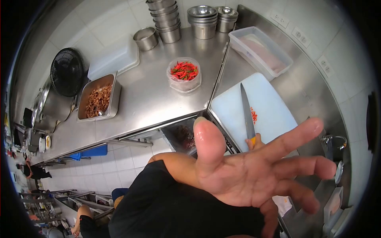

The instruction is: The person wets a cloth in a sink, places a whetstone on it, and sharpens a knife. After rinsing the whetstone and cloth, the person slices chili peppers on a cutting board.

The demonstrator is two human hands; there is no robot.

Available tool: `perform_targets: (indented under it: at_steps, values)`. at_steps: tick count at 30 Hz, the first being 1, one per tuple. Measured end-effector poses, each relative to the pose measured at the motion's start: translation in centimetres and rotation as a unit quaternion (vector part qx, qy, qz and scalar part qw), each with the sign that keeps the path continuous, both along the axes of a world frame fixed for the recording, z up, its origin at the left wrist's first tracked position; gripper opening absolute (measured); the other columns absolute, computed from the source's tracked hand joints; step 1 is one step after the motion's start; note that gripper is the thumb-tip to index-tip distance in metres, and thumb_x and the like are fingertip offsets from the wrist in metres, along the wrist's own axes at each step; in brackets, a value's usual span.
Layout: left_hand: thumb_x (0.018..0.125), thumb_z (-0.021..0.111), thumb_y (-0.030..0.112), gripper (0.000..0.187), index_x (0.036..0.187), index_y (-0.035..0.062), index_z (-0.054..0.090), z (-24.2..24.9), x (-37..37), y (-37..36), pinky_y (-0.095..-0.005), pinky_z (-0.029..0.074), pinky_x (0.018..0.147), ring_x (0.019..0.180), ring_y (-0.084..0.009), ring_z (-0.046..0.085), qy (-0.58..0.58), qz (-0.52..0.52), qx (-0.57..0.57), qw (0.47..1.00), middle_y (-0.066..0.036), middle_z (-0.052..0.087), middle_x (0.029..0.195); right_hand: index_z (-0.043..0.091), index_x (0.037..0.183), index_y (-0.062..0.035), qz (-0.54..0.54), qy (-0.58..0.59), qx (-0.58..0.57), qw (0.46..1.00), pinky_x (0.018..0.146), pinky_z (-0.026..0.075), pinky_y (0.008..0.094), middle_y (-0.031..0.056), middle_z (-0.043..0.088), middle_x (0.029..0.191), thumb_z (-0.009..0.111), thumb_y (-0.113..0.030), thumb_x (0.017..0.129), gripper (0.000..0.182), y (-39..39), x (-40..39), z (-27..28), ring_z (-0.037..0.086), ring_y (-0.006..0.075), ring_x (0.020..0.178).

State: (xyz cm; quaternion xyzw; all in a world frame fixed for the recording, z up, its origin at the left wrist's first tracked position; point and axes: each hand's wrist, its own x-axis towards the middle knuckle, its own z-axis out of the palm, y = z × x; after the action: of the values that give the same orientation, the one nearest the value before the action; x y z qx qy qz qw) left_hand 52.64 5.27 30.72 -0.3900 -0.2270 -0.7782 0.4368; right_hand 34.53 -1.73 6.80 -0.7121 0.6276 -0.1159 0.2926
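My left hand [246, 174] is raised close to the camera, palm facing me, with wet-looking fingers spread and nothing in it. Behind it, my right hand [258, 140] is mostly hidden; its visible fingers are at the yellow handle of a long kitchen knife [247, 113]. The blade lies over a white cutting board [226, 104], pointing away from me. Just right of the blade sits a small heap of chopped red chili [254, 114]. Farther left, a plastic-lined tub holds whole red chilies [184, 71].
A steel pan of brown shredded pieces [98, 101] stands at left. Stacked steel pots [204, 23] line the wall. A clear plastic container [279, 68] sits beyond the board. There is a faucet [339, 139] at right. Another person [32, 171] stands far left.
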Motion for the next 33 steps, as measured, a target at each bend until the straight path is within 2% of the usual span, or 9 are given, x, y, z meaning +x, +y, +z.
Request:
perform_targets:
  at_steps: [15,19,20,21,22,24,25,28,33]
  values:
    - [0.088,0.041,0.08,0.105,0.161,0.017,-0.001,-0.2,1.3,-0.6,-0.0433,0.06,0.079,0.122,-0.0379,0.056,-0.042,0.043,0.014,0.998,-0.029,0.041,0.144,0.046,0.13,-0.0005,0.018,0.014,-0.025,0.999,0.069,0.048,0.0567,0.0325,0.066,0.084,0.057,-0.036,0.1,0.048,-2.0,0.0,0.0,0.063,0.0532,0.082]
    - [0.091,0.042,0.077,0.101,0.161,0.0168,0.0,-0.6,3.3,-2.3,-0.0412,0.061,0.078,0.12,-0.0364,0.058,-0.185,0.145,0.026,0.972,-0.028,0.045,0.142,0.046,0.13,-0.0004,0.012,0.022,-0.043,0.999,0.068,0.048,0.0565,0.0323,0.066,0.083,0.057,-0.036,0.1,0.048,-0.7,-1.4,0.2,0.063,0.0531,0.081]
    - [0.092,0.042,0.076,0.1,0.161,0.0167,0.0,-1.1,4.7,-3.8,-0.0407,0.061,0.077,0.119,-0.036,0.059,-0.274,0.224,0.028,0.935,-0.028,0.046,0.141,0.046,0.13,-0.0004,0.009,0.027,-0.045,0.999,0.068,0.048,0.0564,0.0323,0.066,0.083,0.057,-0.036,0.1,0.048,-0.3,-1.8,0.4,0.064,0.0531,0.081]
    - [0.09,0.058,0.069,0.102,0.16,0.0098,0.014,-2.1,7.3,-6.3,-0.037,0.061,0.072,0.108,-0.033,0.065,-0.442,0.393,0.025,0.806,-0.031,0.058,0.13,0.046,0.131,-0.0004,0.009,0.029,-0.039,0.999,0.068,0.048,0.0563,0.0323,0.066,0.083,0.057,-0.036,0.1,0.048,-0.2,-2.0,0.5,0.064,0.0531,0.081]
    - [0.094,0.066,0.045,0.074,0.153,0.0111,0.038,-4.2,9.6,-9.2,-0.0336,0.059,0.076,0.097,-0.0259,0.068,-0.5,0.537,0.016,0.679,-0.02,0.066,0.122,0.046,0.131,-0.0004,0.007,0.029,-0.036,0.999,0.068,0.048,0.0563,0.0322,0.066,0.083,0.057,-0.036,0.1,0.048,-0.1,-1.9,0.8,0.064,0.053,0.081]
    - [0.089,0.074,0.028,0.036,0.122,0.0148,0.072,-8.4,16.1,-14.7,-0.0325,0.056,0.083,0.093,-0.02,0.069,-0.652,0.739,-0.083,0.152,-0.008,0.07,0.121,0.044,0.128,-0.0007,0.01,0.033,-0.016,0.999,0.071,0.048,0.0588,0.0338,0.066,0.088,0.057,-0.037,0.1,0.048,-0.2,-1.4,1.8,0.063,0.0543,0.085]
    - [0.087,0.072,0.033,0.026,0.105,0.0168,0.079,-12.5,20.8,-18.5,-0.0462,0.05,0.098,0.111,-0.0329,0.065,-0.662,0.738,-0.055,0.115,-0.011,0.072,0.118,0.043,0.127,-0.0009,0.012,0.035,-0.005,0.999,0.073,0.047,0.06,0.0345,0.066,0.09,0.057,-0.038,0.099,0.048,-0.1,-1.3,2.3,0.062,0.055,0.087]
    - [0.091,0.063,0.029,0.022,0.104,0.0213,0.08,-17.2,29.9,-22.2,-0.0433,0.044,0.107,0.121,-0.0302,0.06,-0.805,0.561,-0.138,-0.14,-0.011,0.07,0.12,0.043,0.127,-0.0007,0.007,0.032,-0.011,0.999,0.072,0.047,0.0604,0.0345,0.066,0.089,0.057,-0.038,0.099,0.049,0.0,-1.1,2.5,0.062,0.0555,0.086]
    - [0.09,0.065,0.033,0.026,0.11,0.0227,0.078,-18.9,31.1,-21.1,-0.0443,0.043,0.109,0.132,-0.0349,0.05,-0.852,0.463,-0.135,-0.204,-0.009,0.062,0.133,0.043,0.126,-0.0006,0.013,0.022,-0.034,0.999,0.07,0.046,0.0606,0.0349,0.065,0.087,0.057,-0.037,0.099,0.047,0.1,-1.2,2.1,0.061,0.0562,0.085]
